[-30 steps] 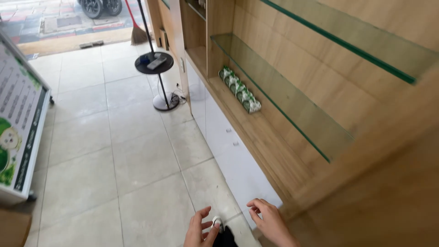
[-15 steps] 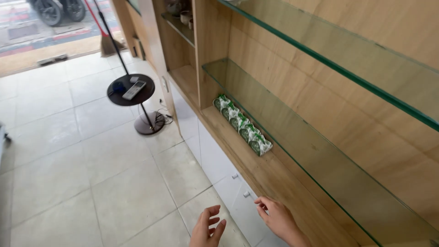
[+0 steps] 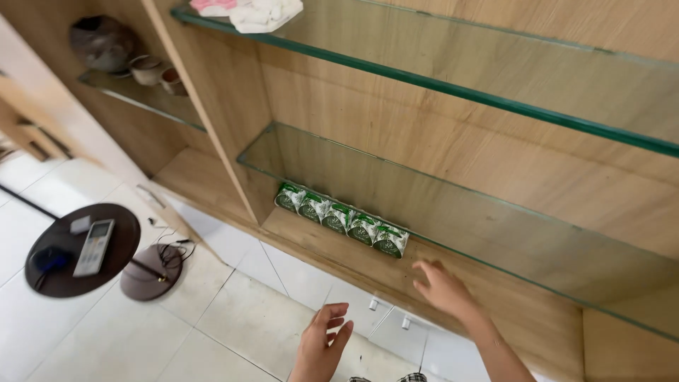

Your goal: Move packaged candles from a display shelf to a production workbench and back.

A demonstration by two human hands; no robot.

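A row of several green-and-white packets lies on the wooden bottom shelf under a glass shelf. My right hand hovers over the wooden shelf just right of and below the packets, fingers spread, holding nothing. My left hand hangs lower, over the white cabinet fronts, fingers apart and empty.
An upper glass shelf carries white and pink cloths. Pottery cups and a dark pot stand on a glass shelf at left. A small round black table with a remote control stands on the tiled floor.
The view has swung up and closer to the shelving. My right hand has risen from the cabinet front to the wooden shelf near the packets. My left hand stays low.
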